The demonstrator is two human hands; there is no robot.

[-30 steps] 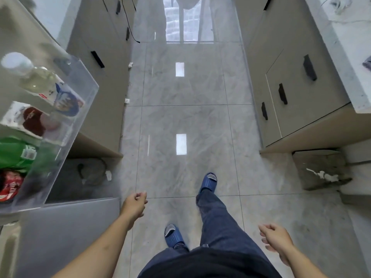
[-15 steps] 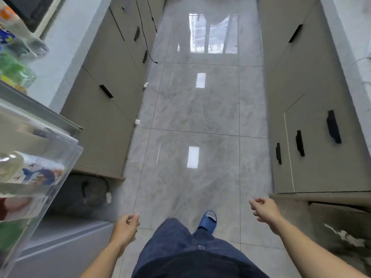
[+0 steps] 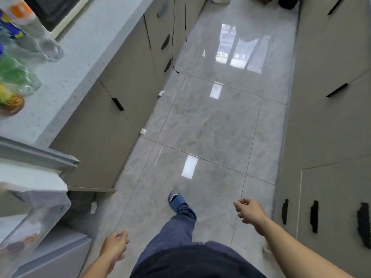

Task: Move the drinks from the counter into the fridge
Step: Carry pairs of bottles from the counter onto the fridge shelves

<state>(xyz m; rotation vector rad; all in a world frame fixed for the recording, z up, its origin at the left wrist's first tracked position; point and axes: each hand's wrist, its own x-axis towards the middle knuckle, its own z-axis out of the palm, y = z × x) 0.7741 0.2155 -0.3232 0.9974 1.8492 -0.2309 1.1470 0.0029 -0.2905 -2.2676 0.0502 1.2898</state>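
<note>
Clear plastic bottles [image 3: 22,63] on counter [image 3: 80,63] judged light, smooth, slippery; mid-body grasp advised. Left hand [image 3: 116,245] and right hand [image 3: 251,212] hung loosely curled, empty.

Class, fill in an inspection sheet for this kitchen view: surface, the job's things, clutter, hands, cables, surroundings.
Surface: pale speckled counter, upper left.
Job's things: blurred drink bottles at the counter's left edge; open fridge door, lower left.
Clutter: white scraps on the floor by the cabinets.
Hands: left hand and right hand hold nothing, fingers loosely curled.
Cables: black cable hanging down the left cabinets.
Surroundings: glossy grey tile floor, cabinets both sides.
</note>
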